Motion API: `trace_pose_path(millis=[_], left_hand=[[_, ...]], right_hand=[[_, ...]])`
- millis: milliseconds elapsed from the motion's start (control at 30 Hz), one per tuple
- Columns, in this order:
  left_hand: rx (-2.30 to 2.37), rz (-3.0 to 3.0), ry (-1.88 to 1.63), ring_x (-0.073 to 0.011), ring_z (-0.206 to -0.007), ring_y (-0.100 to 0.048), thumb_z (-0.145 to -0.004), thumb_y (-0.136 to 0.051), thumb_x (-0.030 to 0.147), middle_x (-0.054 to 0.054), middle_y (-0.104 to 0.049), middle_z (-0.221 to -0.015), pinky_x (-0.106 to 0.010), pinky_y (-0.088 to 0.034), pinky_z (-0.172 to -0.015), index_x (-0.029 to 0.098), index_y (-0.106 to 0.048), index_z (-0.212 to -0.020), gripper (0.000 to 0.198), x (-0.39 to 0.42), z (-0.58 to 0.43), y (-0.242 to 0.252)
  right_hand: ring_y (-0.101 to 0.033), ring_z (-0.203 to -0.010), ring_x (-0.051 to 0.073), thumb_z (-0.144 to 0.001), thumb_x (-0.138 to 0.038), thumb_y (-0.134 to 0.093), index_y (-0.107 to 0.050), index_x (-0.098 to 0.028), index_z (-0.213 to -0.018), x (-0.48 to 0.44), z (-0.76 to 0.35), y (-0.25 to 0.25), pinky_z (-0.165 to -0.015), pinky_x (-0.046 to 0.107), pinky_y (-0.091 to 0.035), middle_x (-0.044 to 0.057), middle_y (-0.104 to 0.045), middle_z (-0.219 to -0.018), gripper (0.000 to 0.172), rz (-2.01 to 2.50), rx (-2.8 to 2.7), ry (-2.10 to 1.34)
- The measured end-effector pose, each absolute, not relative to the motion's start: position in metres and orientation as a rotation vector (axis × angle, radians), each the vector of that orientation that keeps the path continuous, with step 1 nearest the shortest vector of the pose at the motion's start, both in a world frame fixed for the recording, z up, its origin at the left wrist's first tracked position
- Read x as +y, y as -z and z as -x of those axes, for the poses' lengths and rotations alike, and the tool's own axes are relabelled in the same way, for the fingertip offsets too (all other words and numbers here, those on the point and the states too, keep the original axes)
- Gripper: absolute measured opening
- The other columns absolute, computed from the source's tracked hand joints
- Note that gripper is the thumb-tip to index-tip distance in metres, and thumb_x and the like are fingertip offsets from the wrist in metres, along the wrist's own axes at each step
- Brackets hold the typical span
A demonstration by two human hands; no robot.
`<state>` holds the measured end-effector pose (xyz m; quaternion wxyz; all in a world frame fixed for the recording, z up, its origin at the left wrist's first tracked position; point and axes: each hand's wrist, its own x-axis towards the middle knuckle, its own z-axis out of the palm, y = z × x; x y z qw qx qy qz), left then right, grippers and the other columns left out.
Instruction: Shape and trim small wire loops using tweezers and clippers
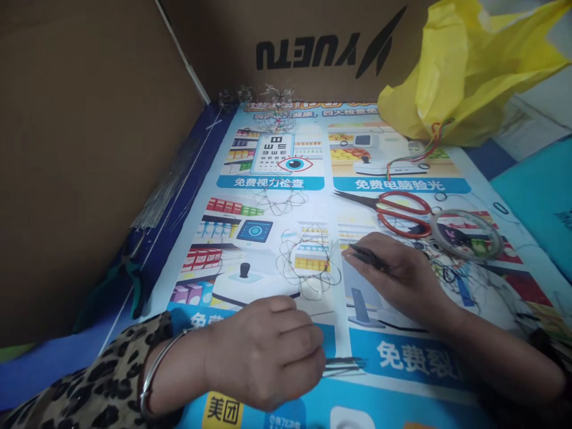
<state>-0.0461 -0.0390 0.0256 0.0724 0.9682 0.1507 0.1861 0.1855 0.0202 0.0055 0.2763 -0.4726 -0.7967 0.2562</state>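
Observation:
My left hand (pixel 268 351) is closed in a loose fist low over the printed sheet, palm down. Several thin dark strips (pixel 346 364) stick out to the right from under its fingers; whether the fingers grip them is hidden. My right hand (pixel 397 274) pinches a slim black pointed thing (pixel 370 259) between thumb and fingers; its exact kind does not show. Just left of that hand, a flower-like ring of looped thin wire (pixel 308 262) lies flat on the sheet. Behind it is a second wire ring (pixel 279 196), fainter.
Red-handled scissors (pixel 402 211) lie beside a clear tape roll (pixel 467 234) and tangled wires. Green-handled pliers (pixel 134 286) and clear strips (pixel 161 196) are at left. Cardboard walls (pixel 232 36) rise behind and left. A yellow bag (pixel 460 77) stands back right.

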Motion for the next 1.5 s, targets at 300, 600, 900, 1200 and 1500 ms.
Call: trace_pose_path(millis=[300, 600, 900, 1200, 1500], left_hand=[[0.882, -2.965, -0.397, -0.0287, -0.122, -0.041, -0.083, -0.048, 0.03, -0.014, -0.05, -0.13, -0.042, -0.038, -0.096, 0.014, -0.053, -0.117, 0.038, -0.05, 0.041, -0.016], [0.874, -2.971, -0.346, -0.0261, -0.122, -0.042, -0.085, -0.046, 0.032, -0.011, -0.052, -0.128, -0.04, -0.034, -0.101, 0.014, -0.053, -0.118, 0.038, -0.051, 0.038, -0.015], [0.793, -3.006, -0.265, -0.0276, -0.123, -0.038, -0.087, -0.043, 0.027, -0.011, -0.048, -0.132, -0.047, -0.029, -0.101, 0.012, -0.051, -0.12, 0.036, -0.048, 0.04, -0.017], [0.774, -3.047, -0.323, -0.0287, -0.126, -0.034, -0.088, -0.042, 0.022, -0.009, -0.05, -0.131, -0.057, -0.019, -0.104, 0.014, -0.055, -0.114, 0.031, -0.054, 0.039, -0.018], [0.76, -3.043, -0.235, -0.0308, -0.125, -0.035, -0.089, -0.039, 0.022, -0.012, -0.044, -0.135, -0.055, -0.027, -0.1, 0.012, -0.052, -0.119, 0.035, -0.053, 0.039, -0.019]], right_hand=[[-0.052, -0.066, 0.013, -0.082, -0.027, -0.051, -0.053, -0.021, -0.072, 0.02, -0.186, -0.007, -0.061, 0.025, -0.041, 0.0, -0.057, -0.068, 0.013, 1.261, -2.147, -0.66], [-0.052, -0.064, 0.012, -0.082, -0.026, -0.052, -0.053, -0.021, -0.072, 0.02, -0.186, -0.005, -0.06, 0.024, -0.041, 0.0, -0.056, -0.067, 0.011, 1.249, -2.146, -0.649], [-0.053, -0.067, 0.013, -0.082, -0.028, -0.051, -0.055, -0.02, -0.072, 0.021, -0.188, -0.002, -0.06, 0.024, -0.042, 0.001, -0.057, -0.069, 0.013, 1.244, -2.146, -0.663], [-0.053, -0.063, 0.012, -0.082, -0.028, -0.052, -0.056, -0.021, -0.071, 0.021, -0.186, -0.004, -0.058, 0.023, -0.041, -0.001, -0.056, -0.066, 0.014, 1.221, -2.146, -0.638], [-0.054, -0.066, 0.012, -0.082, -0.03, -0.053, -0.057, -0.02, -0.074, 0.021, -0.188, -0.001, -0.06, 0.023, -0.042, 0.0, -0.058, -0.07, 0.013, 1.239, -2.15, -0.636]])
